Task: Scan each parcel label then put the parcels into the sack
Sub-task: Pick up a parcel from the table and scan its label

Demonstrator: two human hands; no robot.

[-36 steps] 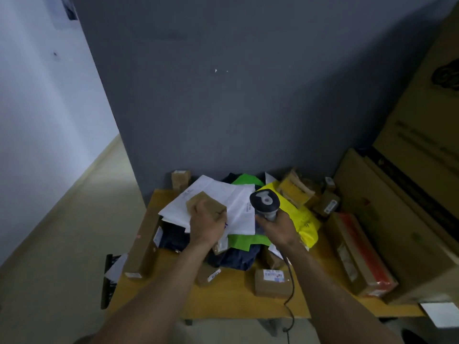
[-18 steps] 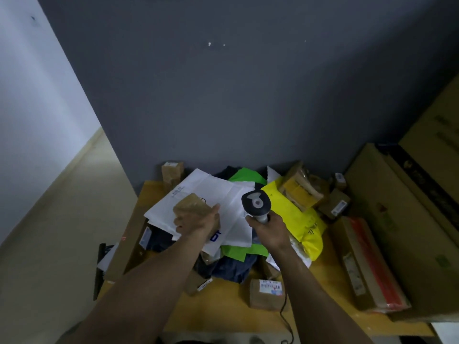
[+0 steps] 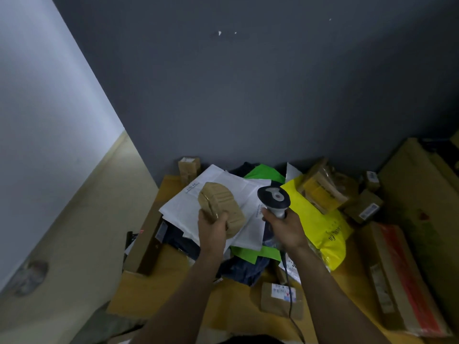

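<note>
Left grip (image 3: 212, 232) is curled round a taped brown parcel (image 3: 223, 206) over the counter (image 3: 154, 289). Right grip (image 3: 285, 229) clutches the scanner (image 3: 274, 198) just beside it.

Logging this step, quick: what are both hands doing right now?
Left hand: grips the brown taped parcel.
Right hand: grips the barcode scanner.

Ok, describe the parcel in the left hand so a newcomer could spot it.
On the yellow table against the grey wall, find the white mailers at the heap's left. Above them the left hand grips a brown tape-wrapped parcel. Unlike its boxy neighbours it is rounded, and held up beside the scanner.
</note>
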